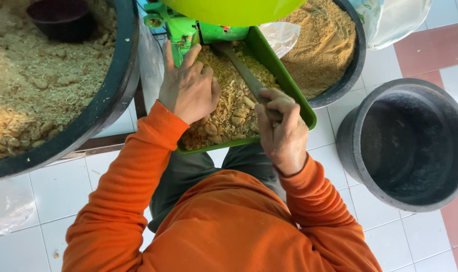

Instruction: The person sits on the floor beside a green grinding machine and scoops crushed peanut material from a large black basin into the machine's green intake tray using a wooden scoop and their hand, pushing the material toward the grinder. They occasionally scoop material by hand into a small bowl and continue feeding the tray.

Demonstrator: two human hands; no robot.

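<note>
The left hand (188, 88) lies flat and open on the crumbly feed (229, 108) in the green tray (289, 90). Just right of it, the right hand (282, 128) is closed around a wooden stick (244, 73). Farther right stands a black bucket (357, 146).

Green plastic tray (289, 95) of yellowish crumbly shavings (229, 108) walled on both long sides; open passage only from above and over the near lip. Left hand (188, 90) lies flat across the tray's left half, right hand (282, 131) closed round a dull metal-looking scoop handle (244, 73) that slants across the middle, leaving a narrow strip between them. Lime-green rounded hopper (234, 10) overhangs the far end. Large black tub of coarse meal (115, 95) crowds the left, black tub of fine brown meal (347, 75) the right. Empty black bucket (355, 156) stands on white floor tiles (334, 166), a thin gap beside the tray corner
</note>
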